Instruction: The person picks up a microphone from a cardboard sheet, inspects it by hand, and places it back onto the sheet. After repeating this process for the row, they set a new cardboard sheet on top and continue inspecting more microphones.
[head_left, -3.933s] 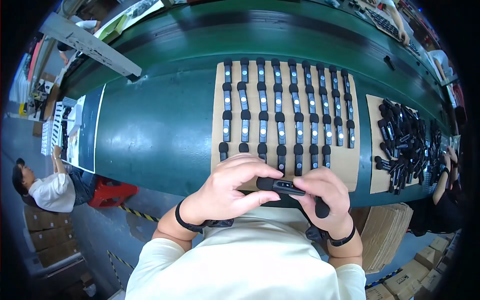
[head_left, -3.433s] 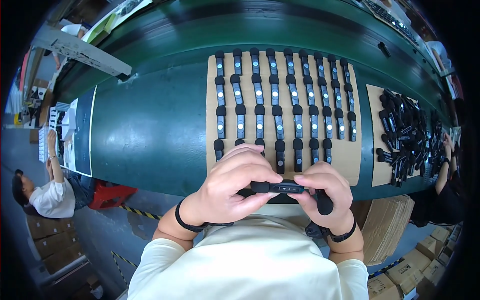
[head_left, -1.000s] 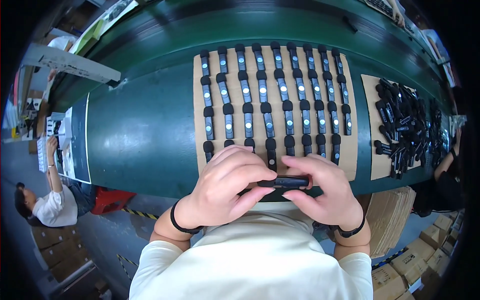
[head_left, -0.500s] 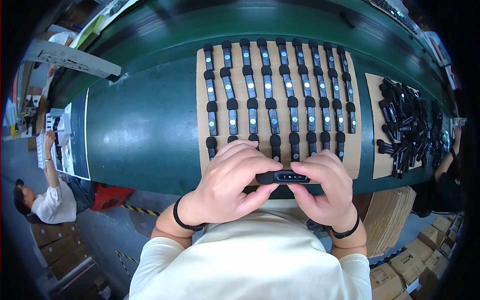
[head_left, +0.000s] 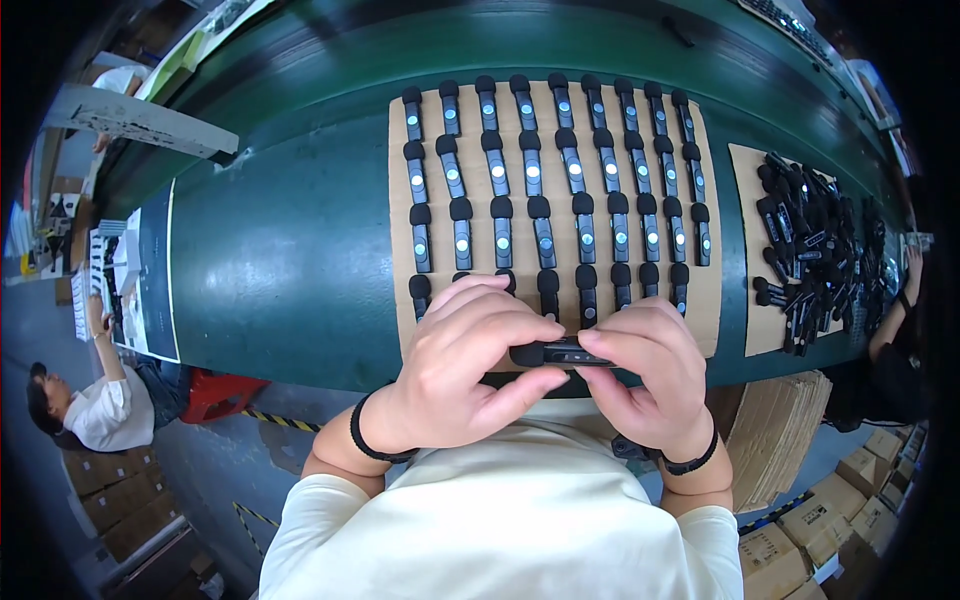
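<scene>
Between both hands, close above the near edge of the cardboard sheet [head_left: 704, 312], is a small black clip-on wireless microphone [head_left: 562, 354] with a dark foam tip at its left end. My left hand [head_left: 455, 365] pinches the foam end between thumb and fingers. My right hand [head_left: 655, 365] grips the other end, covering part of its face. Rows of similar microphones [head_left: 532, 170] lie on the sheet, foam tips pointing away from me, most with a pale round spot. My left fingers hide part of the nearest row.
A heap of black microphones [head_left: 800, 250] covers another cardboard piece at the right of the green table [head_left: 290, 270]. A grey metal beam [head_left: 150, 122] juts in at the upper left. People sit at both sides. Flat cardboard [head_left: 775, 440] and boxes [head_left: 815, 520] stand lower right.
The held microphone has rolled slightly, and its face now shows less. My right fingertips have shifted left over it. The person at the left has lowered a hand a little.
</scene>
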